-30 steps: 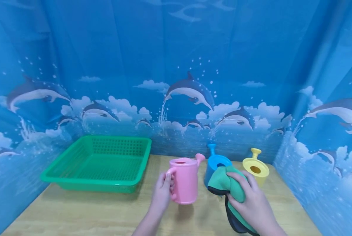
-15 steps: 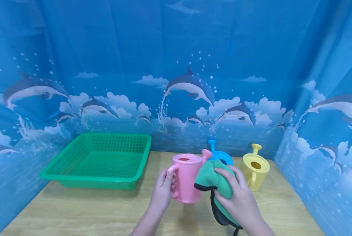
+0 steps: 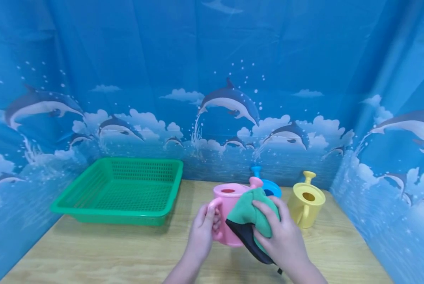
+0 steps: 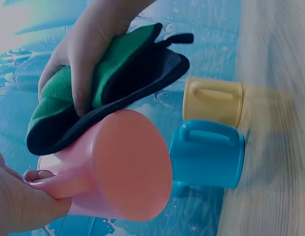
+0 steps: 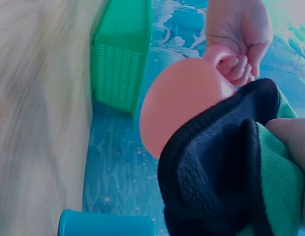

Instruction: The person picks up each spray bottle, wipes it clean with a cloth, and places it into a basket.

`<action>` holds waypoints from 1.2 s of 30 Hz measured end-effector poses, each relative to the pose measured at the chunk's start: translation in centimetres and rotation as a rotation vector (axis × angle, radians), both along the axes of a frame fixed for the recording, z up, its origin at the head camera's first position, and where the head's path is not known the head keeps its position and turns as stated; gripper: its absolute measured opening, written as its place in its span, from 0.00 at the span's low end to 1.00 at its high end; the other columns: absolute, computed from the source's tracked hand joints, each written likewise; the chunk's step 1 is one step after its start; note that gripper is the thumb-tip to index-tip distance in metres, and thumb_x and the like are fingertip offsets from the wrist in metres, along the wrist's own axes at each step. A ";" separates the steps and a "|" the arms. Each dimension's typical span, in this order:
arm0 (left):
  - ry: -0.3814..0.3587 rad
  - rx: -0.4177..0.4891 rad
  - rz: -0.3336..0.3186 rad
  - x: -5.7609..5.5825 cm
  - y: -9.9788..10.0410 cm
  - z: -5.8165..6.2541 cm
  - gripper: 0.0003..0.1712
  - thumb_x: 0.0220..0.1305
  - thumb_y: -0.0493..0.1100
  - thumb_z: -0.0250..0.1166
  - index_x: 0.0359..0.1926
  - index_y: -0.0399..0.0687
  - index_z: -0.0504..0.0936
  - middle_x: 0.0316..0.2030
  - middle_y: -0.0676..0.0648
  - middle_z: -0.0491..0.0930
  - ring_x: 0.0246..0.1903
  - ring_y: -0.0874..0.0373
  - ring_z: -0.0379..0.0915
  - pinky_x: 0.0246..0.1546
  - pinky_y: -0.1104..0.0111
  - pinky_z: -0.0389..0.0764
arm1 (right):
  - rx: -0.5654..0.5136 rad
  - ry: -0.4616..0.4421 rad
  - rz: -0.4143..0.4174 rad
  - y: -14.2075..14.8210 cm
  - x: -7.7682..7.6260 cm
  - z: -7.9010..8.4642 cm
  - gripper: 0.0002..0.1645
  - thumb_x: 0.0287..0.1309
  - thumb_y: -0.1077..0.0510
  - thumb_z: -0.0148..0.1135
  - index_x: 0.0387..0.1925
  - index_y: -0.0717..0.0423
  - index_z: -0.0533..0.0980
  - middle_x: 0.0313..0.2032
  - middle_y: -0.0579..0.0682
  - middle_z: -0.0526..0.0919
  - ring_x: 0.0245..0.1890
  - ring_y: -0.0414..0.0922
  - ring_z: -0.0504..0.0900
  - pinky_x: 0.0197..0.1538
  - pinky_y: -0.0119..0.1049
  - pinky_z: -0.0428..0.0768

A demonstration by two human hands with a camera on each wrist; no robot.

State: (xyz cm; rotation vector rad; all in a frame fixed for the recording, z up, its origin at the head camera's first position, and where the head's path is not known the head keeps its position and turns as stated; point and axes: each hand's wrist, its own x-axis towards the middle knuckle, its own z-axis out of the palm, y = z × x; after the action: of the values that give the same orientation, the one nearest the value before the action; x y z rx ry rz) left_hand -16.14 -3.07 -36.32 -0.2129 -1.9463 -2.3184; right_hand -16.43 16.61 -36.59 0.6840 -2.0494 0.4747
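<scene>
A pink watering can (image 3: 224,215) is gripped by the left hand (image 3: 202,229), the fingers being curled round the handle (image 3: 215,202) at the 9 o'clock side of the body. The can is held upright and clear of the wooden table (image 3: 126,252), with its spout (image 3: 256,182) directed toward 1 o'clock. A green cloth (image 3: 246,208) with dark edging and a dark inner face is gripped by the right hand (image 3: 285,232), and is held against the can wall at the 3 o'clock side; the lower edge of the cloth hangs toward 5 o'clock and ends in a small black loop (image 3: 280,271). With the pink can taken as the dial centre in the head view, a blue watering can (image 3: 270,186) is located at 2 o'clock, partly hidden by the cloth and the pink can. A yellow watering can (image 3: 297,209) is positioned upright on the table near 3 o'clock. A green perforated basket (image 3: 109,216) is placed well apart at 9 o'clock. A dolphin-printed backdrop (image 3: 162,59) is hung behind, at 12 o'clock.
</scene>
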 end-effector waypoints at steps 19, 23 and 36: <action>-0.030 0.047 -0.010 0.1 0.4 0.0 0.16 0.76 0.45 0.46 0.41 0.33 0.68 0.27 0.49 0.66 0.26 0.62 0.61 0.30 0.76 0.69 | -0.056 -0.011 -0.011 -0.7 0.1 -1.0 0.33 0.66 0.32 0.42 0.54 0.51 0.74 0.52 0.62 0.70 0.38 0.55 0.80 0.31 0.49 0.82; -0.032 0.052 -0.011 0.1 0.5 0.0 0.16 0.76 0.45 0.45 0.41 0.33 0.67 0.27 0.49 0.66 0.25 0.62 0.61 0.30 0.76 0.68 | -0.082 0.031 -0.008 -0.9 -0.2 -1.1 0.30 0.67 0.34 0.44 0.51 0.52 0.75 0.51 0.61 0.72 0.39 0.55 0.81 0.32 0.49 0.83; -0.034 0.112 0.002 0.0 0.3 0.1 0.15 0.76 0.45 0.46 0.40 0.35 0.67 0.27 0.49 0.65 0.26 0.61 0.61 0.32 0.73 0.69 | -0.040 0.046 -0.002 -1.4 -0.3 -1.2 0.28 0.67 0.34 0.44 0.47 0.48 0.79 0.48 0.57 0.77 0.45 0.51 0.79 0.36 0.46 0.83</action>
State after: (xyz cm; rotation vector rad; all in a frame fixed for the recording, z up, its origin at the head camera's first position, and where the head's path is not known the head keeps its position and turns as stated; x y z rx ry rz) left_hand -16.13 -2.72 -36.20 -0.1631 -1.8235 -2.4354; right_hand -16.77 15.24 -37.75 0.6630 -1.9922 0.4937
